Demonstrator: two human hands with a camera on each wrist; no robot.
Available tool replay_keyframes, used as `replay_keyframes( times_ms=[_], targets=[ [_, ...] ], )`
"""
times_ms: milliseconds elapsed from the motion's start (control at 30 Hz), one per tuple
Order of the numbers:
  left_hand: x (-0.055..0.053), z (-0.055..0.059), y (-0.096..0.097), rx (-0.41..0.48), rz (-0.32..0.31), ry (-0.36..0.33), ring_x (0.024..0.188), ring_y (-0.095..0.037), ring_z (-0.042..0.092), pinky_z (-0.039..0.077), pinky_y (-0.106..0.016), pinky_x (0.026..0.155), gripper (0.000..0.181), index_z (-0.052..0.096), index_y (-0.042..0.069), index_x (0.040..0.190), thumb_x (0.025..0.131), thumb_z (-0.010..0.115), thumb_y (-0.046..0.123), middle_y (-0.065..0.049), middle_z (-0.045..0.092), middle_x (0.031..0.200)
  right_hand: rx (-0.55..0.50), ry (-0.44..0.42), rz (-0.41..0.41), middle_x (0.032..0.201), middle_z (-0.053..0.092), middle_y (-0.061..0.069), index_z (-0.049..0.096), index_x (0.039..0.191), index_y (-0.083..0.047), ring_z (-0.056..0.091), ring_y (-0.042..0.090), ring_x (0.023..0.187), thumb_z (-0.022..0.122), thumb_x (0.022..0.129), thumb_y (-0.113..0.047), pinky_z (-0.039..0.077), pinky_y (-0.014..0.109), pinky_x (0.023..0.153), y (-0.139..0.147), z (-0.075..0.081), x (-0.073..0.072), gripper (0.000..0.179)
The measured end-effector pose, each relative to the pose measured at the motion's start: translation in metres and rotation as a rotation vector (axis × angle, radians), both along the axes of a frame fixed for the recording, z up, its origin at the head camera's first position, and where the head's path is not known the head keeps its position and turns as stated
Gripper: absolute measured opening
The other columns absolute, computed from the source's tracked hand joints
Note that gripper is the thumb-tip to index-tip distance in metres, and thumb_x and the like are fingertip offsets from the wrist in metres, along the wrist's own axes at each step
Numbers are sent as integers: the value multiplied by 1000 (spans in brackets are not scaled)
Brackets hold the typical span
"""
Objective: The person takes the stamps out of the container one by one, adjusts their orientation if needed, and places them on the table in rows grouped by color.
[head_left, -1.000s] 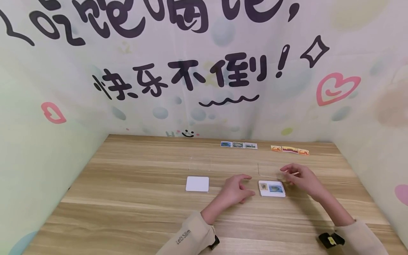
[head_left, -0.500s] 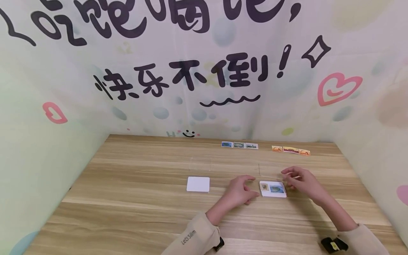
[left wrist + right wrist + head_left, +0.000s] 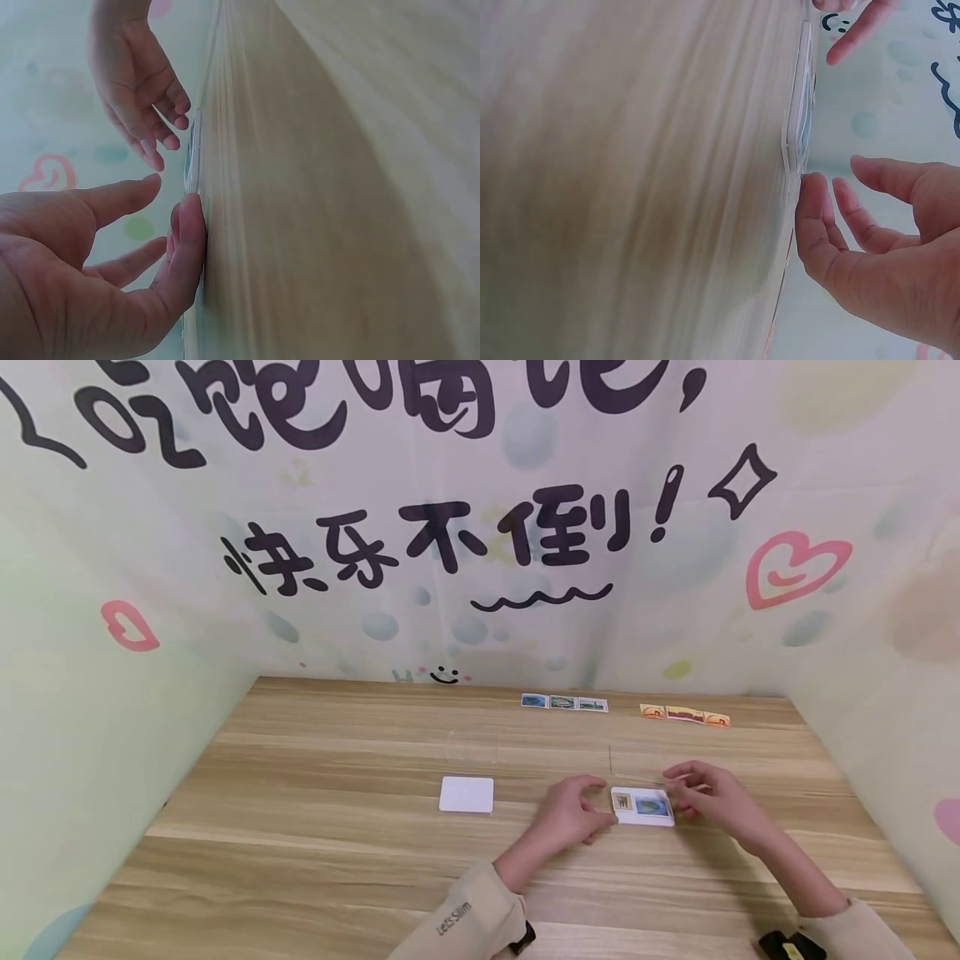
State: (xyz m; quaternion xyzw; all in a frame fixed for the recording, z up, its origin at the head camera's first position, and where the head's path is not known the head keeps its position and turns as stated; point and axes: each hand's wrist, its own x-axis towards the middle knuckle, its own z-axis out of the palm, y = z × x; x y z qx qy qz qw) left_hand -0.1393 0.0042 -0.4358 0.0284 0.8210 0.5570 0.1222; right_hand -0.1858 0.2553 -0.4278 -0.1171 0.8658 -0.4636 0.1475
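Note:
A white card [image 3: 627,817] lies flat on the wooden table, bearing a small brown stamp [image 3: 622,801] and a larger blue stamp [image 3: 652,807]. My left hand [image 3: 564,814] is at its left side, fingers parted; in the left wrist view one fingertip meets or almost meets the edge of the card [image 3: 194,154]. On the card's right side is my right hand [image 3: 716,802], fingers loosely bent. The right wrist view puts its lowest fingertip close to the near end of the card [image 3: 799,105]; contact there is unclear. Neither hand grips anything.
A plain white card [image 3: 467,795] lies to the left. Behind the cards are two faint clear sheets, one on the left [image 3: 472,747] and one on the right [image 3: 633,762]. Blue-green stamps [image 3: 564,702] and orange stamps [image 3: 685,715] lie along the back near the wall.
My left hand has moved right, up to the stamped card's left edge. My right hand has come slightly down toward me beside the card. The stamped card has hardly shifted.

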Motion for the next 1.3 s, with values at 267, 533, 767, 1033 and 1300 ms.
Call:
replay_keyframes(
  times_ms=[267,533,767,1033,1300],
  targets=[
    [0,-3,7,-2,34,7,42,-8,51,36,-18,44,51,67,4,135,87,84,4,4,55,62,-6,-35,-11,115,66,22,56,130,17,62,14,86,60,105,-4,60,29,71,1,-3,3,32],
    [0,-4,12,5,72,5,37,-4,43,32,-17,43,52,67,1,135,86,83,2,6,48,56,-21,-89,-27,112,63,21,55,131,17,61,16,85,61,104,-4,61,29,71,2,-5,6,34],
    [1,-2,16,-46,73,32,38,-3,42,30,-18,42,51,68,2,133,84,84,2,7,50,53,-40,-126,-27,107,61,17,52,132,19,59,16,85,61,105,-3,62,29,71,2,-7,5,36],
    [0,-3,19,-117,98,45,40,-2,45,33,-19,44,51,71,4,130,81,87,4,7,55,54,-12,-150,-35,105,59,14,51,132,18,59,15,85,60,106,-4,61,26,72,3,-10,3,36],
    [-2,-4,21,-207,110,66,42,-2,48,36,-18,48,51,73,8,127,80,90,9,8,56,55,6,-146,-28,98,58,11,52,130,18,57,14,82,65,104,-5,59,24,69,1,-8,3,37]
  ],
)
